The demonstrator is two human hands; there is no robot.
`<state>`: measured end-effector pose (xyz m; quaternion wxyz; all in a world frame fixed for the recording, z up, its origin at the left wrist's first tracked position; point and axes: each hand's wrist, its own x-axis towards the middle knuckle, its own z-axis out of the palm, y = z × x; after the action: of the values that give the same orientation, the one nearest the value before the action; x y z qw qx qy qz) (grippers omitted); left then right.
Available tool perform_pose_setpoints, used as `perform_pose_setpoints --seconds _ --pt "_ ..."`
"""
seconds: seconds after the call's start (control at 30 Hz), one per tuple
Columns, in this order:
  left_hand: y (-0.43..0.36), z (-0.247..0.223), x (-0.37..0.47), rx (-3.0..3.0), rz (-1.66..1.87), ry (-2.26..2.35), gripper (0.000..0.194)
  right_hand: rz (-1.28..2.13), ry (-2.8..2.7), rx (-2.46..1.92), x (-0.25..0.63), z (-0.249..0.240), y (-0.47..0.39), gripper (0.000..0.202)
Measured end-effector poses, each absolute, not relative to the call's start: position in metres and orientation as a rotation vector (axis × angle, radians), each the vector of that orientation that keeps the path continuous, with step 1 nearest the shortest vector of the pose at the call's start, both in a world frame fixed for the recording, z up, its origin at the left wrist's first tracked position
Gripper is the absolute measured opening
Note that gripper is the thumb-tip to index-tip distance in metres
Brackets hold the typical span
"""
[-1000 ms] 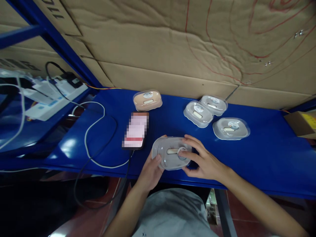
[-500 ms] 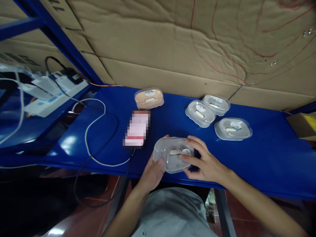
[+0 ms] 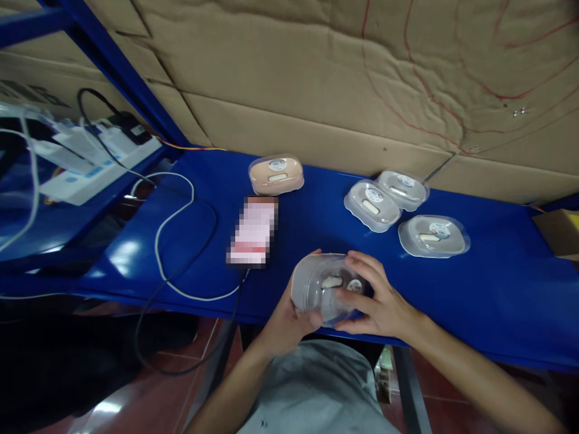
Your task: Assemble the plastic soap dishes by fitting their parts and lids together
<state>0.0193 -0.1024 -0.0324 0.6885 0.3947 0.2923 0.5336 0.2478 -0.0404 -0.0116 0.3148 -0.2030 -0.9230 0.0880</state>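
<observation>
A grey pack with a clear plastic cover (image 3: 332, 304) is between my two hands above the table's front edge. My left hand (image 3: 294, 319) grips its left end, the thumb on top and the other fingers hidden beneath. Around the right end curl the fingers of my right hand (image 3: 373, 295), near a round white label. Farther back on the right lie three similar grey packs: one (image 3: 371, 206) touching a second (image 3: 403, 189), and a third (image 3: 434, 236) apart from them. A peach-coloured pack (image 3: 277, 176) lies at the back, left of centre.
A phone (image 3: 253, 232) with a blurred screen lies on the blue table (image 3: 307, 217), its cable running off the front edge. White and black cables loop at left beside a power strip (image 3: 85, 181). Cardboard (image 3: 289, 78) lines the back; a small box (image 3: 558, 232) stands at far right.
The held pack has moved slightly right in the view and tilted. My left thumb has shifted inward along its front edge. The whole view has shifted a little.
</observation>
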Motion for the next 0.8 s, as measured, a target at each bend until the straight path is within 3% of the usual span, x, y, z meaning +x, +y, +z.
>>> perform_pose_setpoints --seconds 0.17,0.53,0.8 --pt "-0.106 -0.037 0.022 0.733 1.166 0.669 0.079 0.117 -2.401 -0.509 0.247 -0.011 -0.042 0.054" --pt "-0.105 -0.026 0.024 0.599 1.169 0.611 0.068 -0.061 -2.424 -0.450 0.251 -0.012 -0.043 0.054" --pt "-0.104 -0.026 0.025 0.609 1.180 0.585 0.064 0.037 -2.397 -0.477 0.247 -0.010 -0.040 0.051"
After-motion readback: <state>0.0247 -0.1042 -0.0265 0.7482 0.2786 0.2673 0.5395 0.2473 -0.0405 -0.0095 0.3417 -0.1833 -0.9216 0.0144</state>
